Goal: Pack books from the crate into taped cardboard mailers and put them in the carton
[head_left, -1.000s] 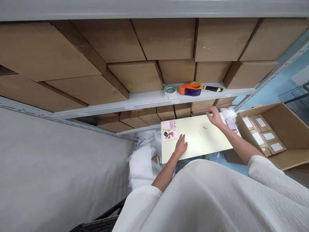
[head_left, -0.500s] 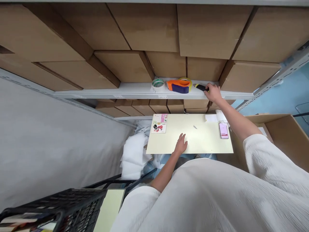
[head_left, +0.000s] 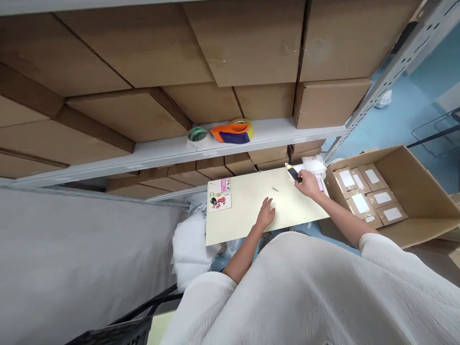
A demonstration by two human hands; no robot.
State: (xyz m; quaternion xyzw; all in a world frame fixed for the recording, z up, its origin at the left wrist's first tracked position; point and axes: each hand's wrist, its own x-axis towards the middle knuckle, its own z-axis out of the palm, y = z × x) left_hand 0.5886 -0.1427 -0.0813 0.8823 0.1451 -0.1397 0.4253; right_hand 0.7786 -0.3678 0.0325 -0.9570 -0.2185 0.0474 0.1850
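Observation:
My right hand (head_left: 307,183) is closed around a black and yellow utility knife (head_left: 294,173), held above the right part of a pale yellow board (head_left: 244,220). My left hand (head_left: 266,213) rests at the board's near side with its fingers apart, holding nothing. Beyond its fingertips lies a small grey sliver (head_left: 275,189), perhaps a blade piece. A booklet with a fruit picture (head_left: 219,195) lies flat at the board's left end. Partly covered by my right hand is a phone with a pink screen (head_left: 321,184).
On the shelf (head_left: 273,128) sit a tape roll (head_left: 198,135) and an orange and purple tape dispenser (head_left: 232,132), below stacked cartons (head_left: 251,43). An open carton (head_left: 427,191) with several labelled parcels stands at right. White foam sheets (head_left: 192,247) hang at left; a black crate (head_left: 122,333) is lower left.
My right hand has lifted the utility knife off the shelf and brought it down over the board. The view has turned right, showing more of the open carton. My left hand stays over the board.

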